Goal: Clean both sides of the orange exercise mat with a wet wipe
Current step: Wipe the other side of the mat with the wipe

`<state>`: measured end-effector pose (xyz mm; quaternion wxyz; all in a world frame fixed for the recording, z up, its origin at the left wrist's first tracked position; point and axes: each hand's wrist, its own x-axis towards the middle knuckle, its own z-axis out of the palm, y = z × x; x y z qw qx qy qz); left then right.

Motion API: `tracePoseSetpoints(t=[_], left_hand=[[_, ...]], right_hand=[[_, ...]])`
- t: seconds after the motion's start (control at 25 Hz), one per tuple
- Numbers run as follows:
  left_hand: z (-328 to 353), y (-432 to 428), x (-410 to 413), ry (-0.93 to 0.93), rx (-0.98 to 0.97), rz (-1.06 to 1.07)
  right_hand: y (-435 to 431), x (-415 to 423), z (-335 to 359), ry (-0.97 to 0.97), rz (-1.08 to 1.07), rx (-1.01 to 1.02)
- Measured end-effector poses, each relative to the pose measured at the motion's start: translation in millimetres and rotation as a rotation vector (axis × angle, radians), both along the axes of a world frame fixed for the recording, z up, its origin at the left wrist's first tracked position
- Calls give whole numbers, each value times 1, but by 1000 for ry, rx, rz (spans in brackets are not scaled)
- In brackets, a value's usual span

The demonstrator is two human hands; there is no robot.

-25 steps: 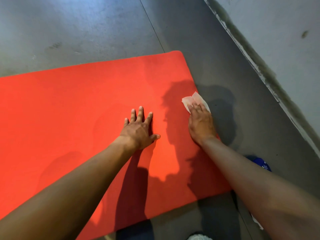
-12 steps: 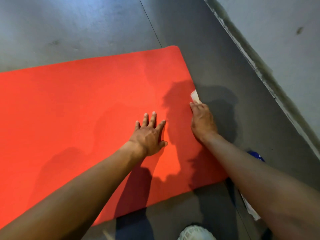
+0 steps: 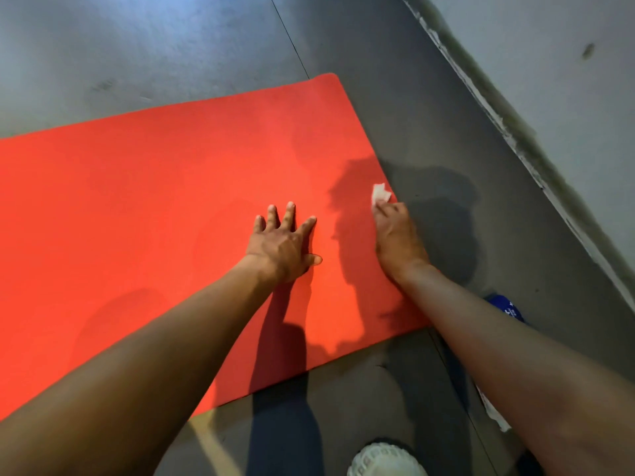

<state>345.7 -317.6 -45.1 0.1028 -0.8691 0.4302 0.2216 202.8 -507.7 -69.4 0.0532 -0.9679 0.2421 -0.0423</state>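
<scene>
The fingers (image 3: 385,209) of your right hand (image 3: 398,238) are curling round the wet wipe (image 3: 380,194), bunching it so that only a small white tuft is showing past them. They are pressing it down right at the short right-hand edge of the orange exercise mat (image 3: 154,201). With the wipe wadded like that, I judge you are cleaning only a narrow strip. Flattening it under the pads would likely cover more with each pass.

Your left hand (image 3: 283,245) is lying flat on the mat just beside the right, fingers (image 3: 288,214) spread wide and holding nothing. It is pinning the mat well, so weight there should stop the edge creeping or curling as you are rubbing.

The mat is lying unrolled on the grey floor (image 3: 446,115), its far corner near the wall (image 3: 567,80). You are working on the upper face, so the underside appears to be waiting. Watch that the wipe is not sliding off onto the floor and picking up grit. A blue object (image 3: 505,307) is sitting by your right forearm and a white shoe (image 3: 385,462) is showing below.
</scene>
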Motion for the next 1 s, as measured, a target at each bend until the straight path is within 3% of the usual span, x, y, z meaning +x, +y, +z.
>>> tracePoseSetpoints(t=[0.12,0.32,0.48,0.6,0.68,0.84,0.92,1.0], left_hand=[[3,-4,7,-27,12,17],[6,-7,7,-22,9,87],[5,6,-17,-22,-186,43],[1,19,-23,33,-261,9],[-2,25,-20,83,-264,2],[-1,31,-15,131,-262,0],[2,32,-17,143,-251,7],[4,34,-17,155,-238,12]], right_hand=[[-1,6,2,-44,-98,49],[54,-8,-7,-71,296,85],[1,0,-2,-77,40,29],[-7,-1,-6,-119,-117,97],[22,-7,-10,-186,-99,162],[48,-23,-9,-194,145,234],[27,-20,-8,-199,79,184],[6,-15,-7,-192,-150,167]])
